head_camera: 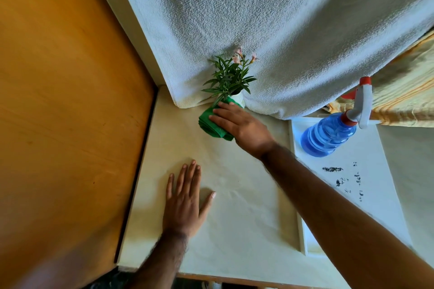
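A folded green cloth [211,125] lies on the cream-covered table [244,213] near its far edge. My right hand [242,125] presses flat on the cloth with straight fingers, reaching across from the right. My left hand [185,202] rests palm down on the table surface closer to me, fingers spread, holding nothing. Just behind the cloth stands a small white pot with a green plant [229,78] and pale pink flowers.
A blue spray bottle [328,135] with a white and red trigger lies on a white board [366,185] with dark smudges at the right. A white textured fabric [270,30] hangs behind the table. An orange wooden panel [65,101] borders the left side.
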`<state>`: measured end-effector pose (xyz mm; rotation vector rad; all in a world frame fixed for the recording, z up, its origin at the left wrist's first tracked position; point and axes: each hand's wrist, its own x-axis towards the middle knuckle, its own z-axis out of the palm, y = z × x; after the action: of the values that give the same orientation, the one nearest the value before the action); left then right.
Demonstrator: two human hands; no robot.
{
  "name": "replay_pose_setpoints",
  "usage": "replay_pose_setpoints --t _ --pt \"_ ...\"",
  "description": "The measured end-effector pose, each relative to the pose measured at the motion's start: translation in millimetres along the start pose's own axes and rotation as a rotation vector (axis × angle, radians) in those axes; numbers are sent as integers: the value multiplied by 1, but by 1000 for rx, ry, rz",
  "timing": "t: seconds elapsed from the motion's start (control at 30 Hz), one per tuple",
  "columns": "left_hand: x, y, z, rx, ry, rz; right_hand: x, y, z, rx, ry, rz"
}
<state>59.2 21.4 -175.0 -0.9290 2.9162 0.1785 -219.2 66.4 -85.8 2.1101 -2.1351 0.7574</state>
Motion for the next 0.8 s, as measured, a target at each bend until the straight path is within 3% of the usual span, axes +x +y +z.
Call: replay_pose_setpoints --t 0.2,0.47,0.57,0.8 --pt "1 2 -1 -1 -1 3 -1 12 8 30 -174 14" --pt "0 2 -4 -23 12 7 10 -1 17 228 -424 364" --pt "0 1 -5 -31 3 7 5 -6 9 212 -395 358" --pt "1 3 -12 -60 -28 7 -78 -21 -42 101 -147 408"
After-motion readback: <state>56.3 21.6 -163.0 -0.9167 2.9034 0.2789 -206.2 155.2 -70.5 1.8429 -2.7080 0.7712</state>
